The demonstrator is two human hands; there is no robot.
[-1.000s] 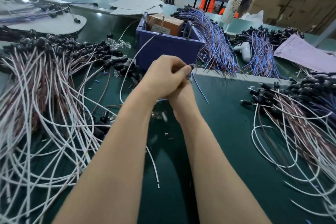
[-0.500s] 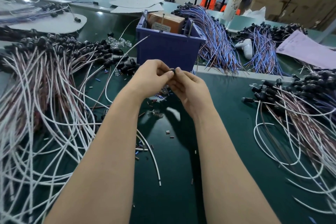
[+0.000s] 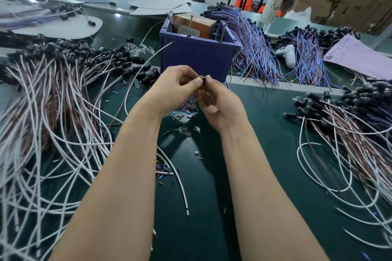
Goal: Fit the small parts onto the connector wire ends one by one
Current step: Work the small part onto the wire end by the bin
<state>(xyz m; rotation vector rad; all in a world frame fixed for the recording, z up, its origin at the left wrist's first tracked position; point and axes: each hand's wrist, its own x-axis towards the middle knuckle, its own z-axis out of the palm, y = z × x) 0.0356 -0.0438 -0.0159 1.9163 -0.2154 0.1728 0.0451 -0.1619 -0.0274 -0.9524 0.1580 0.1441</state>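
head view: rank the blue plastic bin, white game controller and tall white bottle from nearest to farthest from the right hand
1. Blue plastic bin, just behind the right hand.
2. White game controller, farther back to the right.
3. Tall white bottle, farthest, at the back right.

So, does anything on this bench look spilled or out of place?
Yes. Short coloured sleeve bits lie scattered over the green mat, not in a tray. A white game controller lies between the blue wire bundles, unrelated to this work.
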